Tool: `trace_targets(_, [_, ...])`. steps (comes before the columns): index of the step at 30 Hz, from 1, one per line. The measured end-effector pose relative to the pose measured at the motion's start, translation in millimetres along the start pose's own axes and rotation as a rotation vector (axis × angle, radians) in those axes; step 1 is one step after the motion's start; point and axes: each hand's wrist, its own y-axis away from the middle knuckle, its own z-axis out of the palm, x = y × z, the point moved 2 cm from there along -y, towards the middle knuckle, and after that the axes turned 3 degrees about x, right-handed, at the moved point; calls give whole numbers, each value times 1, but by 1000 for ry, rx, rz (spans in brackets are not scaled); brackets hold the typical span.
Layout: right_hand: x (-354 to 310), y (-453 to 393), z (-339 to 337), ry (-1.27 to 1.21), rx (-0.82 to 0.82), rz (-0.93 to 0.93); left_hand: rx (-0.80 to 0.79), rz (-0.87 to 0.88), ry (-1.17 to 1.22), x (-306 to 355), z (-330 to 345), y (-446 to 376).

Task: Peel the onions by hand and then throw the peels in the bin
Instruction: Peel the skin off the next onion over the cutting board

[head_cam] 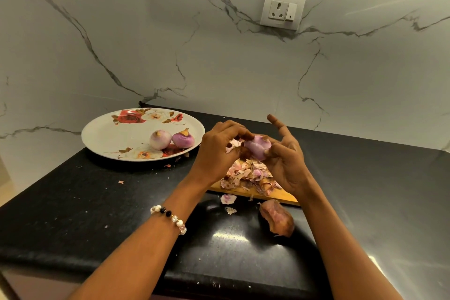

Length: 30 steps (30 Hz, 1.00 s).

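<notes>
Both hands — left hand [216, 151], right hand [286, 165] — grip a half-peeled purple onion [257, 148]; two peeled onions [171, 139] sit left on the floral plate [109, 134], papery peels [246, 175] heaped near — unbinned.

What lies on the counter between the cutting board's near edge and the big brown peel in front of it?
In the head view, small peel scraps lie on the black counter between the cutting board and the big brown peel.
</notes>
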Motion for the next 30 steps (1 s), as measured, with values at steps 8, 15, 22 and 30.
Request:
trace_targets(8, [-1, 2, 6, -122, 11, 108, -109, 64, -37, 0, 1, 2])
trace_targets(15, [0, 3, 7, -59, -10, 125, -178, 76, -41, -1, 6, 6])
trace_targets(22, [1, 0, 7, -138, 27, 156, -122, 59, -29, -2, 9, 7])
trace_targets(30, [-5, -4, -1, -138, 136, 71, -59, 48, -33, 2, 6, 6])
